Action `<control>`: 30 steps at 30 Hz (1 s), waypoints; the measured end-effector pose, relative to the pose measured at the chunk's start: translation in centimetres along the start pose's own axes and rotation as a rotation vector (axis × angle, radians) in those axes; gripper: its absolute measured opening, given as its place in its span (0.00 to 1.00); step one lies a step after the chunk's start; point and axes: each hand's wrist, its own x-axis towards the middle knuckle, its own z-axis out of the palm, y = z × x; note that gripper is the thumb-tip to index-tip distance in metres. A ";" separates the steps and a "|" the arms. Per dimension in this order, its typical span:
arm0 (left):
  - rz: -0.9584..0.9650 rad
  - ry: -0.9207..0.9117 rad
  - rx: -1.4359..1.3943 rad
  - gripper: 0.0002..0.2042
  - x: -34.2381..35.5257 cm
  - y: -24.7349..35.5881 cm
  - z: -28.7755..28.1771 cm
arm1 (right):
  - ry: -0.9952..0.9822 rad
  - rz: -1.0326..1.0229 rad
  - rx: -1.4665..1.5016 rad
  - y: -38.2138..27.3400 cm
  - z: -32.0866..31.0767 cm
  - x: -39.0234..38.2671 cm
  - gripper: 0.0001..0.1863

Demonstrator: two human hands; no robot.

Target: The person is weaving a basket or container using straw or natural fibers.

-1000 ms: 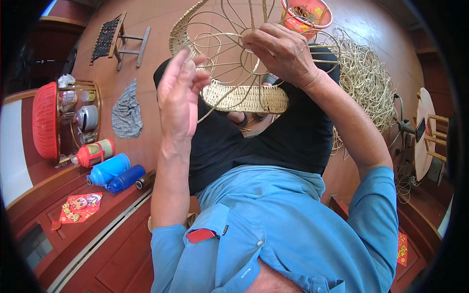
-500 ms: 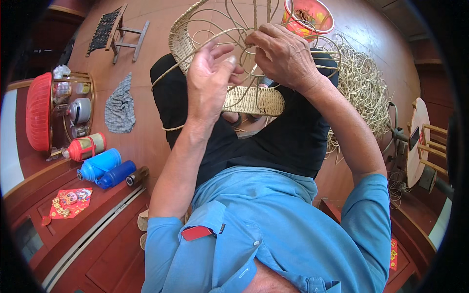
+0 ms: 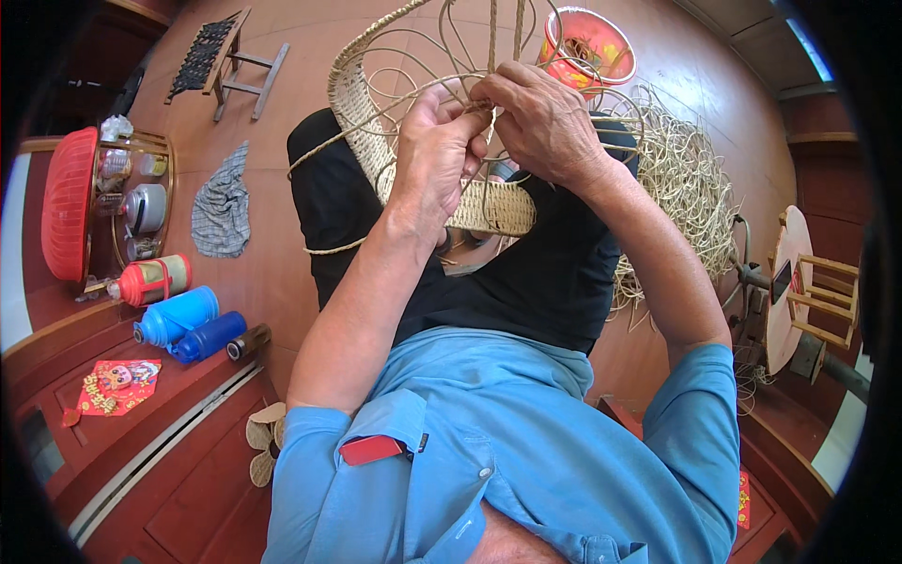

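Note:
A pale woven straw band (image 3: 355, 113), part of a curved open piece, rests between my knees, with long loops of twisted straw cord (image 3: 399, 101) rising from it. My left hand (image 3: 434, 155) is closed, thumb and fingers pinching a cord at the middle of the loops. Against its fingertips, my right hand (image 3: 547, 122) is bent over the same spot, its fingers pinching cord too. The exact crossing of the strands is hidden behind my fingers. Below my hands, the band's near section (image 3: 503, 209) curves toward my right thigh.
A tangled heap of straw cord (image 3: 693, 202) lies on the floor at right, beside a red patterned bucket (image 3: 611, 58). A low stool (image 3: 230, 66) stands far left, near a grey cloth (image 3: 222, 202). Several flasks, including a light-blue one (image 3: 183, 315), are at left. A round wooden board (image 3: 789, 291) stands at right.
My left hand has moved right and closed; its fingers were spread before and now meet my right hand at the cords. The right hand has stayed nearly in place.

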 end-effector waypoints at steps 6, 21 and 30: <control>0.099 0.075 0.494 0.15 0.2 -0.4 0.2 | -0.004 -0.046 0.026 0.1 -0.4 0.0 0.16; 0.716 0.072 1.202 0.08 -4.2 1.4 -1.1 | 0.035 -0.132 -0.022 0.4 0.2 -0.5 0.11; 0.071 0.147 1.183 0.16 -13.8 6.0 -13.3 | 0.052 -0.173 -0.100 1.7 1.1 -0.6 0.15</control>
